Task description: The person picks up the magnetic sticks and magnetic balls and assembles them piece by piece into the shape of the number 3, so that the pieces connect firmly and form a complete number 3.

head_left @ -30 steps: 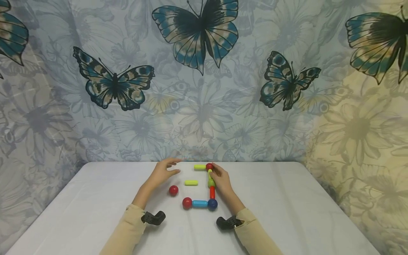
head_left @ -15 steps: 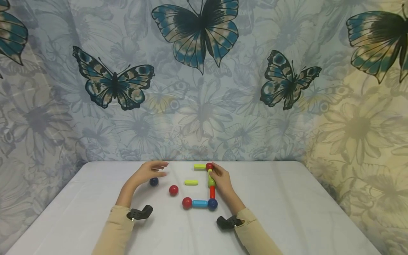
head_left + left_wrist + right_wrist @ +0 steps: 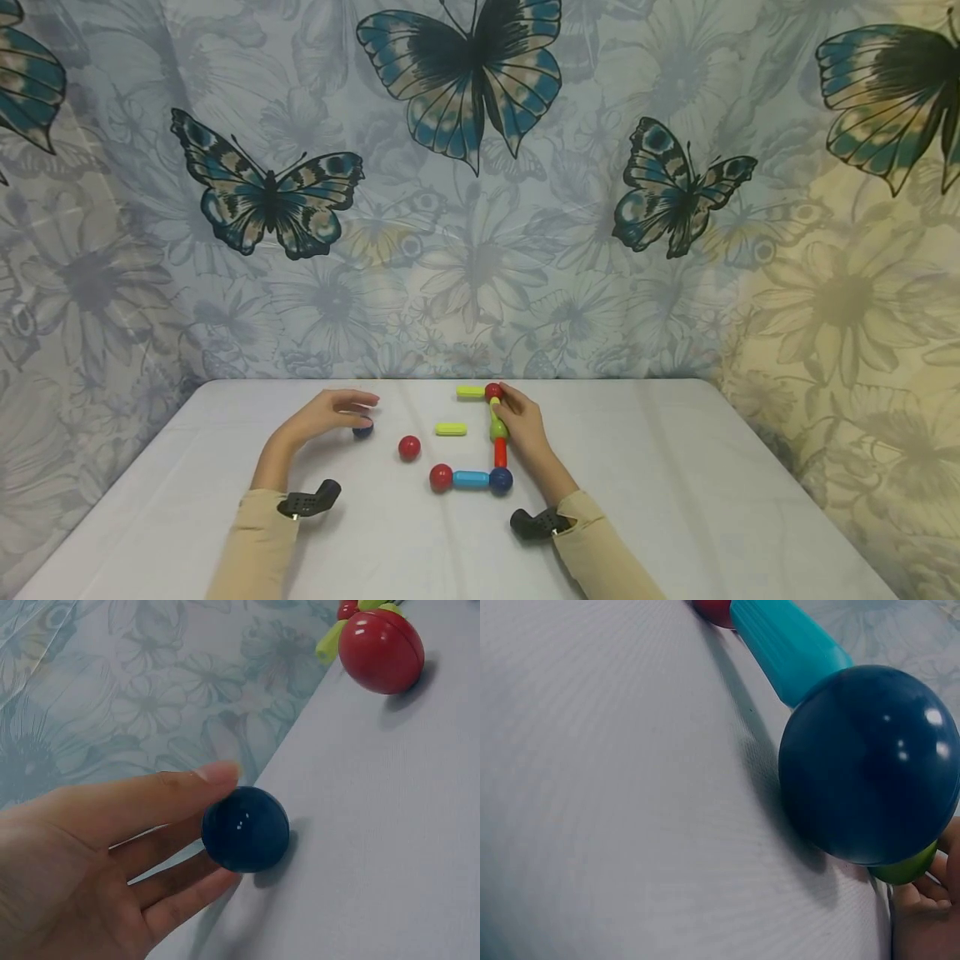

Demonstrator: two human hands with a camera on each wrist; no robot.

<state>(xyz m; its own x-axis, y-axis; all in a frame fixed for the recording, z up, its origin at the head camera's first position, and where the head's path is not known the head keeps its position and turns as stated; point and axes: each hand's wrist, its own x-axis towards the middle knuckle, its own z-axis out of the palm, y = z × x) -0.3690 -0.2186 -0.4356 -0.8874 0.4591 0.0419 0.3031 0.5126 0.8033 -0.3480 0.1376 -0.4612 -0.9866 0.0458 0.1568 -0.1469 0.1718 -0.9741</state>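
My left hand (image 3: 330, 414) is at a dark blue ball (image 3: 363, 430) on the left of the table, thumb and fingers spread around it. In the left wrist view the thumb tip lies by the upper edge of the blue ball (image 3: 246, 829); some fingertips are hidden behind it. My right hand (image 3: 527, 423) pinches the upright yellow-green rod (image 3: 494, 410) of a ball-and-rod chain. This rod joins a red ball (image 3: 492, 391) to a green ball (image 3: 498, 430). Below come a red rod (image 3: 500, 453), a blue ball (image 3: 500, 481), a light blue rod (image 3: 471, 480) and a red ball (image 3: 441, 477).
A yellow-green rod (image 3: 471, 392) extends left from the chain's far red ball. Another loose yellow-green rod (image 3: 451, 429) and a loose red ball (image 3: 409, 447) lie between the hands. The white table (image 3: 675, 500) ends at a butterfly-patterned cloth (image 3: 480, 275).
My left hand has moved left and down to the dark blue ball, which its arm hid at first. The right hand keeps its hold on the rod, and the chain stays in place.
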